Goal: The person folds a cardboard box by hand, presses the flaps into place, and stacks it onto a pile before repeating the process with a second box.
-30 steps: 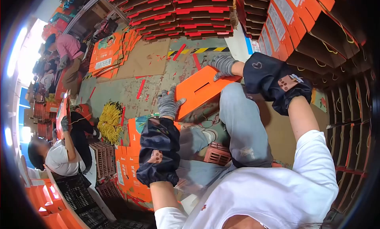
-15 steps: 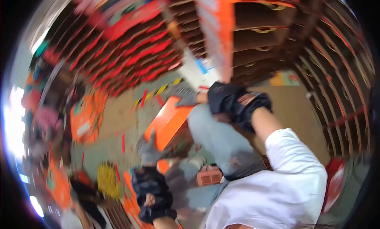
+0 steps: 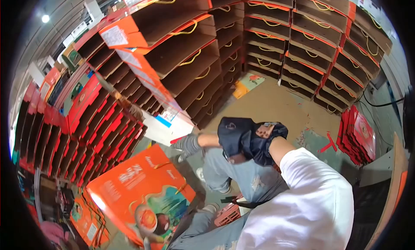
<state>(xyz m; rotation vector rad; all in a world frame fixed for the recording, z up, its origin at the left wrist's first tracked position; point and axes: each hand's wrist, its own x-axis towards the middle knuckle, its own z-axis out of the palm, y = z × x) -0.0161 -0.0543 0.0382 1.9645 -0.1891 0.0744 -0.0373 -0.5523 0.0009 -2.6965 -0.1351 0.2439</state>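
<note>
A large orange printed box point(image 3: 125, 176) is tilted at the lower left, its broad face with white lettering and a green picture toward me. My left hand point(image 3: 150, 241), in a grey glove, holds its lower edge near the bottom of the view; only part of the hand shows. My right hand point(image 3: 189, 147), in a grey striped glove below a dark sleeve cover, is just past the box's upper right edge. Its fingers are apart and seem to hold nothing.
Stacked open cartons with yellow cord handles point(image 3: 190, 60) rise ahead and to the right. Red cartons point(image 3: 82, 137) are stacked at left. Flat red pieces point(image 3: 356, 135) lean at right. Brown cardboard point(image 3: 276, 103) covers the floor, and a pink crate point(image 3: 227, 214) is by my legs.
The view has swung toward the right-hand stacks. The orange box now shows its broad face and sits lower left. My right hand has come off it; my left hand is lower in view.
</note>
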